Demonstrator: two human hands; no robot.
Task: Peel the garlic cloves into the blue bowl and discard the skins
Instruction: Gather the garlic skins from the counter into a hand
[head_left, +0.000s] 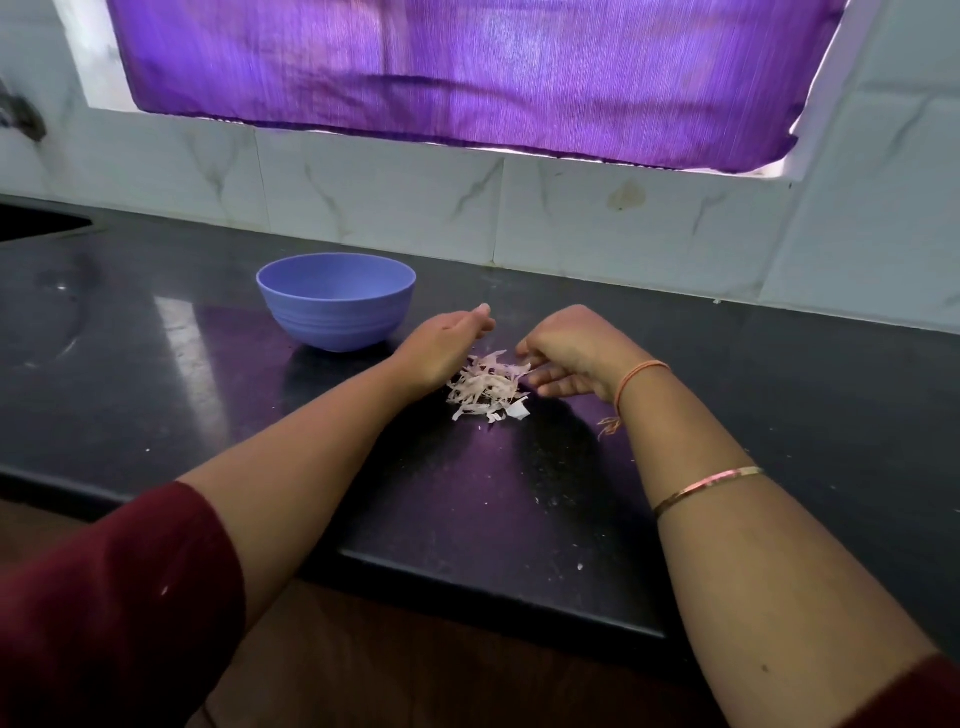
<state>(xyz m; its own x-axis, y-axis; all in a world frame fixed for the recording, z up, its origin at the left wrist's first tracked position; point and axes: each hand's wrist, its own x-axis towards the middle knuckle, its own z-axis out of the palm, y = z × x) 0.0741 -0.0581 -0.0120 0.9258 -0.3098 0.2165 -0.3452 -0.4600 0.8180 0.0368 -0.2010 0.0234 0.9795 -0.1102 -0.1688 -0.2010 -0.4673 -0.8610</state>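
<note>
Lying at frame centre on the black countertop (156, 332): a small heap of garlic skins (488, 387). Flanking the heap, left hand (447, 345) loosely spread and empty, its edge touching the skins; right hand (571, 348) curling over the heap's right side, fingertips (524, 358) touching skins, grasp impossible to tell. Sitting just up-left of the hands: blue bowl (336, 306), contents hidden by its rim.

Purple curtain (467, 73), marble-tiled wall (395, 192)
</note>
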